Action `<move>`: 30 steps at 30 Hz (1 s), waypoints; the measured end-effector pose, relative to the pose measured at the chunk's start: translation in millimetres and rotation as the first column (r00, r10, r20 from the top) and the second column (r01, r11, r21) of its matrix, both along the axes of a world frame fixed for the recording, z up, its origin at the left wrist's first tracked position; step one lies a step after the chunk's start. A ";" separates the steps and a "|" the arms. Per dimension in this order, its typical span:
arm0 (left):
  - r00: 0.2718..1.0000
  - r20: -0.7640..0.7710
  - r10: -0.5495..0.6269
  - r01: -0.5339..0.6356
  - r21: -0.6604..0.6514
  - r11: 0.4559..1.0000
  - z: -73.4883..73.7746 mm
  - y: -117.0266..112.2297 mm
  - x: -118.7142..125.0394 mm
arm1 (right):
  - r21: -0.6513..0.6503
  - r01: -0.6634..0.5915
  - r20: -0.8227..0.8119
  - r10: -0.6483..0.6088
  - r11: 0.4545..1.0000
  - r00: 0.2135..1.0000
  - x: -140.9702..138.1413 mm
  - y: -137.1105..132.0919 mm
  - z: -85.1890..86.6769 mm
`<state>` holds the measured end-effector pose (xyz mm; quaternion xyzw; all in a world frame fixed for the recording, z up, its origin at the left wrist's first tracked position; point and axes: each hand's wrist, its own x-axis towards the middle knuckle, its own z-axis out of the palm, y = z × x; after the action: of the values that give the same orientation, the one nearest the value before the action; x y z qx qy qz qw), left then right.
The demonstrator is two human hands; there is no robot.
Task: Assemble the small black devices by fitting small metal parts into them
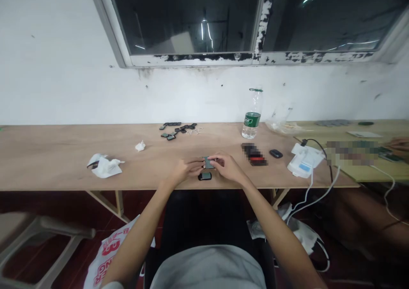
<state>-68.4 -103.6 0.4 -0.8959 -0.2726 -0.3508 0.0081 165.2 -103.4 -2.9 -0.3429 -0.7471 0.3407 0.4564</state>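
Note:
A small flat grey-green piece (208, 163) is held up just above the table, between my two hands. My left hand (185, 170) reaches in from the left with its fingers together at the piece's left edge. From the right, my right hand (227, 166) pinches the other side between thumb and fingers. Right below, near the table's front edge, lies a small black casing with a grey-green face (205, 176). Farther back are several similar small black pieces (171, 137), some with grey faces, and a scatter of tiny white bits (193, 131).
Crumpled white tissue (107, 166) lies at left. To the right are a water bottle (251, 121), a black oval object (276, 153) and a white box with cables (305, 159). Another person's hand (398, 145) shows at far right. A stool (41, 238) stands lower left.

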 end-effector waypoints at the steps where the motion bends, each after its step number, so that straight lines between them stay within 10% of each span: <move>1: 1.000 0.003 0.002 -0.002 -0.004 1.000 0.2 -0.3 0.1 | -0.007 0.001 -0.005 -0.001 1.000 1.000 -0.1 0.2 -0.1; 30: 0.995 -0.095 -0.042 0.037 -0.047 0.998 0.1 -0.3 3.8 | -0.088 -0.043 0.008 0.043 0.995 0.999 -5.9 0.4 -4.7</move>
<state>-64.6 -103.9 0.5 -0.9168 -0.2620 -0.3013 -0.0059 159.4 -103.0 -7.6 -0.3480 -0.7409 0.3811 0.4298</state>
